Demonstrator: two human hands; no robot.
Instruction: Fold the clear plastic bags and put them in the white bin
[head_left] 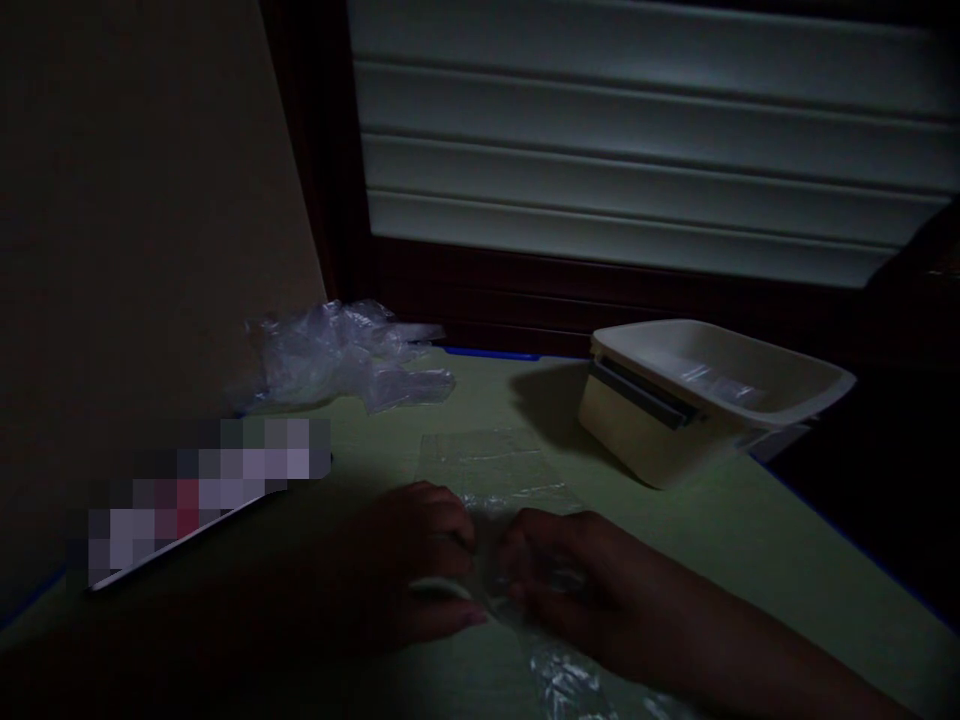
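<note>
Although the light is dim, the tub (624,436) on the table (697,545) serves as a clear landmark. Farthest left of it, beyond everything else on the table, lies a flat item (202,495) with a pale lower edge; pixel blocks cover its face, so any writing there is unreadable. Behind that item and nearer the tub, though still well to its left, sits a loose heap of clear plastic (330,360), crumpled and shiny.

Next comes the left hand (429,535), in front of the tub and to its left. Its fingers curl and the thumb stands a little apart, with a pale curved edge (442,586) showing between; whether it grips that edge, I cannot tell.

A clear film (491,460) lies left of the tub, its flat far part just beyond both hands. It runs beneath and between them, and glossy creased plastic shows again on the near side.

The right hand (600,580), directly in front of the tub, is narrowed, thumb close to curled fingers, seemingly pinching the film. The tub itself has a dark bar on its side and shiny clear plastic inside.
</note>
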